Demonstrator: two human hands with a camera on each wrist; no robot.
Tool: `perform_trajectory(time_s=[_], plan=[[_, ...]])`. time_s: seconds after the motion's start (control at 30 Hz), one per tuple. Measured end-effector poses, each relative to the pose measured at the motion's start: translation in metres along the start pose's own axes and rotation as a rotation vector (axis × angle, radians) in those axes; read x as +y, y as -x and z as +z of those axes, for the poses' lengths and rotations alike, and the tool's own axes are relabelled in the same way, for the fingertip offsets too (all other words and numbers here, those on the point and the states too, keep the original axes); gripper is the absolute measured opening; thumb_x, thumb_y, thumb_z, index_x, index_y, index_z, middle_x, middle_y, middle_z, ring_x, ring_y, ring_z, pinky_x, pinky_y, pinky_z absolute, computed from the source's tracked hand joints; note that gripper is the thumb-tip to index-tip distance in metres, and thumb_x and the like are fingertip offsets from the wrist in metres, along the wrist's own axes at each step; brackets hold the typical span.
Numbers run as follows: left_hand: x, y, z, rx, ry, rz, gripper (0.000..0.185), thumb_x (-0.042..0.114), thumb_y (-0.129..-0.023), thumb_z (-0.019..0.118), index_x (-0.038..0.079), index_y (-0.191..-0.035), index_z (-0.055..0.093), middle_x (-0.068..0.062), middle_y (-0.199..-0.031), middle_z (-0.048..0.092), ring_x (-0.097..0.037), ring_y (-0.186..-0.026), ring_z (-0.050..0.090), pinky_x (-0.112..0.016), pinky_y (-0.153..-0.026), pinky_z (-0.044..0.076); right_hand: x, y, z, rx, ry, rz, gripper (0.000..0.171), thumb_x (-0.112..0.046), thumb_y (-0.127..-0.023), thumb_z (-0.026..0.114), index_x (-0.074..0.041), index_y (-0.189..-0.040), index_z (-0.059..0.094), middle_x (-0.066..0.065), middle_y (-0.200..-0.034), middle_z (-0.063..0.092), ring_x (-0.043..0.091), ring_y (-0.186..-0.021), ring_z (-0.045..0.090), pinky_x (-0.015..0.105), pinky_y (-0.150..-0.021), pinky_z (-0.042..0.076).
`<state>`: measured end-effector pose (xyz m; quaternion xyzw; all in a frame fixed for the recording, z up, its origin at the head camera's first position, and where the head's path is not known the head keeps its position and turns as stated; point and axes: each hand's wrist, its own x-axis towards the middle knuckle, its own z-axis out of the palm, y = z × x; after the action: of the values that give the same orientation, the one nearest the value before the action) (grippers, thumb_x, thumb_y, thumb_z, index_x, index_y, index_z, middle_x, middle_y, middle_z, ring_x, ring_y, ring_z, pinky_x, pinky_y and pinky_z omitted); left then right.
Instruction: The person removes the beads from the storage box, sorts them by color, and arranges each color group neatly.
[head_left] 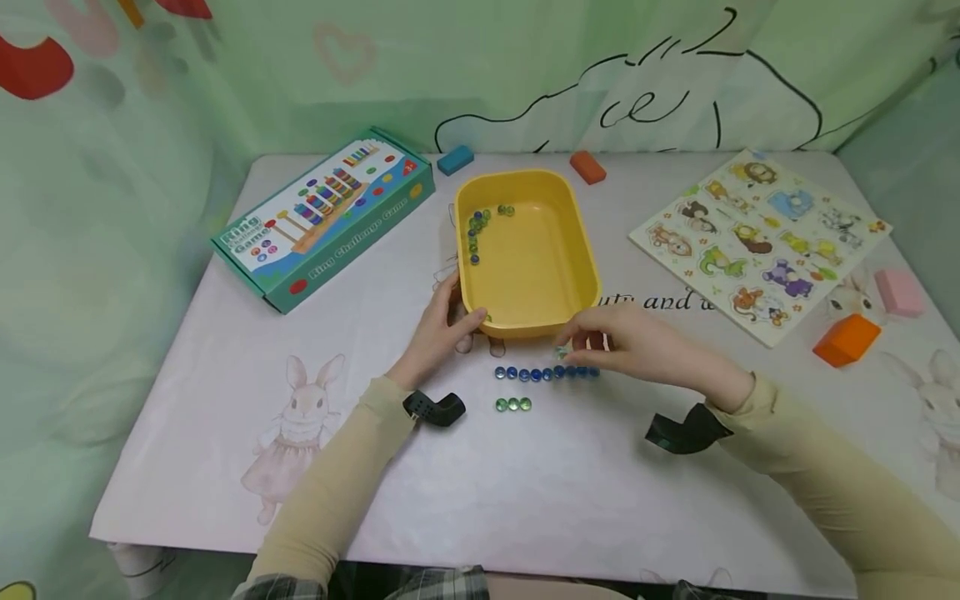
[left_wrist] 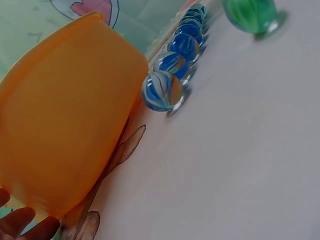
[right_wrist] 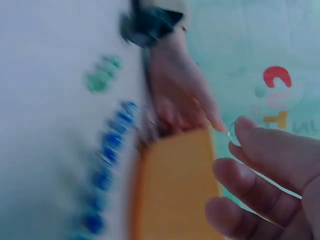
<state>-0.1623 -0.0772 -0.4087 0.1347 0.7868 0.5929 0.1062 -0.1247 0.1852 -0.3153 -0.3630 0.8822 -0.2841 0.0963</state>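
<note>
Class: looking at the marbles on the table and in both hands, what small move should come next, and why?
Probably set the marble pinched by the right hand into a table row: blue row and green row lie sorted, while the left hand steadies the yellow tray.

Readable print on the tabletop
The game box (head_left: 324, 218) at the far left corner reads "Ring Challenge Game"; the table cover (head_left: 667, 301) shows "and".
</note>
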Motion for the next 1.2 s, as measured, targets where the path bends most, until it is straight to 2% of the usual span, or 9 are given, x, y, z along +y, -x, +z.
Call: perform_trajectory(time_s=[0.27,0.5,0.53,0.77,1.2], plan=[[0.000,-0.002,0.000,0.006,-0.001,0.002,0.074,0.035,-0.090,0.057,0.017,-0.149,0.016,-0.004,-0.148,0.031,-0.016,-0.138,0.024,-0.037,-0.114,0.016,0.002,0.012,0.040,-0.114,-0.105,0.084,0.010,-0.013,-0.085,0.066,-0.012,-0.095,0.067,-0.011,-0.074,0.059,0.000,-0.063,0.045,0.019,-0.057,0.042],[0.001,-0.005,-0.001,-0.001,0.009,-0.020,0.074,0.030,-0.091,0.057,0.017,-0.149,0.014,-0.005,-0.149,0.029,-0.016,-0.138,0.023,-0.036,-0.115,0.014,0.002,0.013,0.065,-0.083,-0.042,0.123,0.011,-0.019,-0.085,0.067,-0.013,-0.093,0.064,-0.011,-0.064,0.048,0.000,-0.059,0.040,0.019,-0.056,0.037],[0.002,-0.005,-0.001,-0.004,0.013,-0.025,0.073,0.029,-0.091,0.057,0.016,-0.149,0.014,-0.006,-0.149,0.028,-0.017,-0.138,0.023,-0.036,-0.115,0.014,0.002,0.013,0.067,-0.075,-0.033,0.127,0.011,-0.019,-0.084,0.067,-0.013,-0.093,0.064,-0.012,-0.063,0.047,0.000,-0.058,0.040,0.019,-0.055,0.037],[0.036,0.011,-0.002,-0.014,0.011,-0.040,0.070,0.019,-0.093,0.053,0.005,-0.148,0.013,-0.016,-0.149,0.027,-0.024,-0.138,0.023,-0.037,-0.115,0.015,-0.002,0.013,0.074,-0.036,0.017,0.139,0.011,-0.020,-0.083,0.069,-0.014,-0.092,0.065,-0.012,-0.063,0.046,0.001,-0.059,0.040,0.019,-0.055,0.035],[0.036,0.011,-0.002,-0.017,0.010,-0.048,0.070,0.020,-0.093,0.054,0.006,-0.148,0.013,-0.015,-0.149,0.027,-0.023,-0.138,0.023,-0.036,-0.114,0.016,-0.005,0.012,0.075,-0.044,0.081,0.144,0.016,-0.023,-0.082,0.070,-0.013,-0.095,0.065,-0.011,-0.063,0.045,0.001,-0.059,0.039,0.019,-0.055,0.034]])
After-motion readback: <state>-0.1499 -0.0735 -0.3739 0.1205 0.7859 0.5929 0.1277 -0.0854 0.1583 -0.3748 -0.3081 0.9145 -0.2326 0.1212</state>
